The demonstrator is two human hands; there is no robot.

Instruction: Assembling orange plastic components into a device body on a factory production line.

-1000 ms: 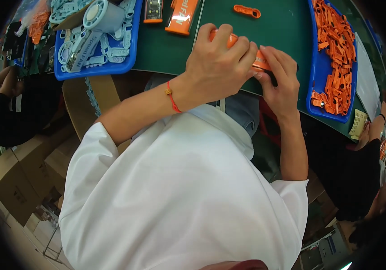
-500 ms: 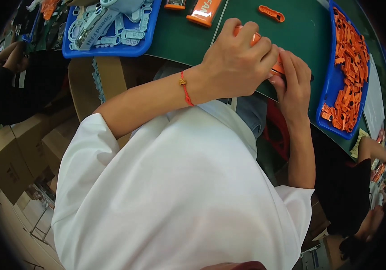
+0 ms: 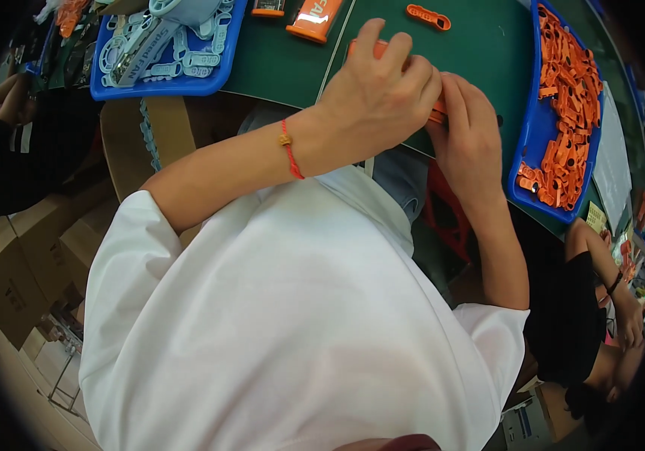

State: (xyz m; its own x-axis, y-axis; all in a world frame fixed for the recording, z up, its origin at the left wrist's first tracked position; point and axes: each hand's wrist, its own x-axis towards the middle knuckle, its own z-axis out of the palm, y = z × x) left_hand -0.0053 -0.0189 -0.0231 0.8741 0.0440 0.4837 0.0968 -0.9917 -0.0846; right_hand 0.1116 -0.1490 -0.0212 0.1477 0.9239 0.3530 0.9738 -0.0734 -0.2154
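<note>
Both hands meet over the near part of the green table. My left hand [image 3: 383, 94], with a red cord bracelet on its wrist, curls over an orange object [image 3: 438, 113]. My right hand [image 3: 469, 139] pinches the right end of the same object. Fingers cover most of it, so its full shape is hidden. Beyond the hands lies a small loose orange strap-like part [image 3: 428, 16]. An orange package with a clear section [image 3: 313, 19] lies farther left, beside another partly cut-off package [image 3: 268, 7].
On the right stands a blue tray [image 3: 544, 150] heaped with orange parts. Another blue tray [image 3: 180, 89], at the left, holds pale blue parts and a package. An open cardboard box [image 3: 123, 150] sits below it. Co-workers [image 3: 563, 323] are at both sides.
The table and trays have shifted a little left in view. My hands stay on the orange object, with one left finger raised higher. The co-worker's arm at the right has moved down.
</note>
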